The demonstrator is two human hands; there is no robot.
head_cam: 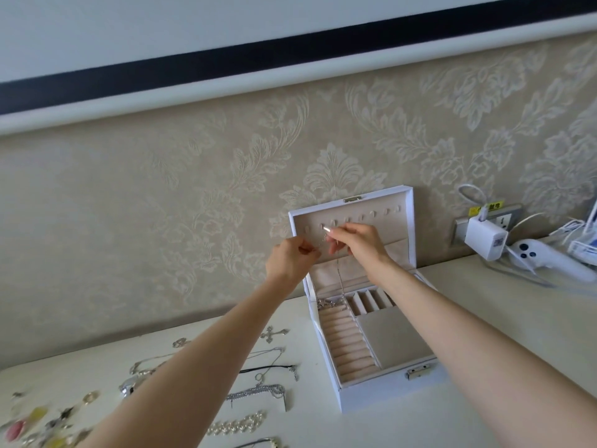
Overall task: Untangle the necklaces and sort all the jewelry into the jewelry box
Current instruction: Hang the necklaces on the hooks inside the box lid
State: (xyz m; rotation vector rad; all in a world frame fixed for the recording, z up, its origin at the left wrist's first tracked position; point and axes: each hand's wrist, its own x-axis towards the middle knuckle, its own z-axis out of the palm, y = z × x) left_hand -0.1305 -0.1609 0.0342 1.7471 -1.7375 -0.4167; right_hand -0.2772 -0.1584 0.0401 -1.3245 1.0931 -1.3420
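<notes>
Progress looks early to me. Both hands are up at the open lid of the jewelry box, the left hand and right hand each pinching a thin silver necklace near the row of hooks, and the chain hangs straight down with its bottom end pooled in the back-left compartment. I'd guess it's being hung on a hook, but I can't tell if it's caught yet. The ring rolls and the other compartments look bare. Most of the pile is left to sort out on the table, left of the box: a cross pendant, a black cord necklace, a chunky silver chain, a pearl bracelet, a ring and some blurry bits at the far left. Room-wise, the lid stands right by the wall, so nothing goes behind it. Bare table opens up right of the box, with a charger and white controller well apart.
</notes>
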